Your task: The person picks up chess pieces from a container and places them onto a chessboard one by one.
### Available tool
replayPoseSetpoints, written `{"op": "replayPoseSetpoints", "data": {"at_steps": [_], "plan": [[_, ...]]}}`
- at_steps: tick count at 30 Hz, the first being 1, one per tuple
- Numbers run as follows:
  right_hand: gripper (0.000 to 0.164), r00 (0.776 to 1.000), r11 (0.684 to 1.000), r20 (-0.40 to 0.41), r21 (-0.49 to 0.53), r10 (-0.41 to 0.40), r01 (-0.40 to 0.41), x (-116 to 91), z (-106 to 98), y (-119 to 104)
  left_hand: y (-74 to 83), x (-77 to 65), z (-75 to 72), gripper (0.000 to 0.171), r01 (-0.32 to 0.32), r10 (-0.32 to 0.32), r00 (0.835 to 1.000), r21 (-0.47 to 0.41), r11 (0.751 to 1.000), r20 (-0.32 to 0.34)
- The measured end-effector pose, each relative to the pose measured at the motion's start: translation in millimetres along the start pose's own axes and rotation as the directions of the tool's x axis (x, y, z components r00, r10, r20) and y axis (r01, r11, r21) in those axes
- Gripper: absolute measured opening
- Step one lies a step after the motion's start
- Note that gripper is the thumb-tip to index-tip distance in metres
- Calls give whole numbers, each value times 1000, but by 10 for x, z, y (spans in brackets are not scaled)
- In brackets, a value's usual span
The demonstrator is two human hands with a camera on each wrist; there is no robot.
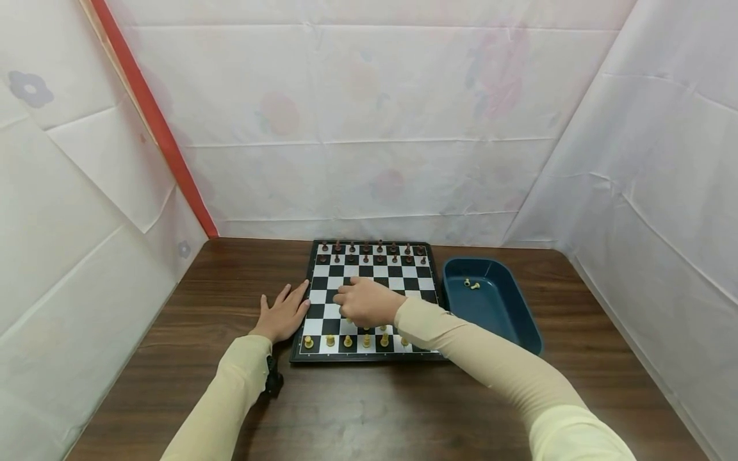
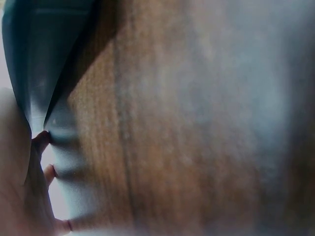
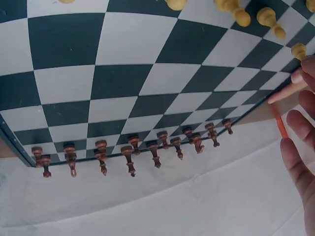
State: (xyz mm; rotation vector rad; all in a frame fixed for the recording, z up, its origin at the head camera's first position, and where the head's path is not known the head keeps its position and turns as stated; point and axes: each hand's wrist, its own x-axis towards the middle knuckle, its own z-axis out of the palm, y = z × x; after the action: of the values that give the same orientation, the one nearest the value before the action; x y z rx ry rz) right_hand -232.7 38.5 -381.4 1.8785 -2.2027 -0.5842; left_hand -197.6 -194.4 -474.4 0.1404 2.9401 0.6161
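A black-and-white chessboard (image 1: 328,307) lies on the table. My right hand (image 1: 369,302) is over its left-middle part with curled fingers. In the right wrist view, its fingertips meet the head of a yellow pawn (image 3: 298,49), partly covering it; the pinch itself is partly hidden. Beside the board's left edge, my left hand (image 1: 284,317) rests with spread, straight fingers, tips touching the frame. The left wrist view shows its fingers (image 2: 50,172) against a blurred table. Yellow pieces (image 1: 348,342) stand along the near rows, some hidden by my right arm. Dark red pieces (image 1: 366,258) fill the two far rows.
Right of the board is a blue tray (image 1: 527,314) with two yellow pieces (image 1: 475,286) lying in it. Brown wooden table (image 1: 357,410) extends in front. White patterned sheets (image 1: 357,179) enclose the back and sides, with a red strip (image 1: 155,121) at left.
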Motion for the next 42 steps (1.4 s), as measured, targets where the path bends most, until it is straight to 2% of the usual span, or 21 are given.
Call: {"op": "replayPoseSetpoints", "data": {"at_steps": [8, 28, 35, 42], "plan": [[14, 999, 999, -10, -28, -31, 31, 25, 84, -67, 11, -10, -10, 59, 1, -1, 1000, -1, 1000, -5], [17, 997, 997, -46, -53, -60, 57, 48, 119, -92, 6, -8, -16, 57, -6, 6, 1000, 3, 1000, -15], [13, 1000, 1000, -13, -8, -10, 10, -25, 66, -16, -6, -8, -15, 57, -11, 11, 1000, 5, 1000, -14], [17, 998, 999, -30, -4, 51, -51, -265, 56, 188, -24, 6, -14, 57, -17, 18, 1000, 10, 1000, -23]]}}
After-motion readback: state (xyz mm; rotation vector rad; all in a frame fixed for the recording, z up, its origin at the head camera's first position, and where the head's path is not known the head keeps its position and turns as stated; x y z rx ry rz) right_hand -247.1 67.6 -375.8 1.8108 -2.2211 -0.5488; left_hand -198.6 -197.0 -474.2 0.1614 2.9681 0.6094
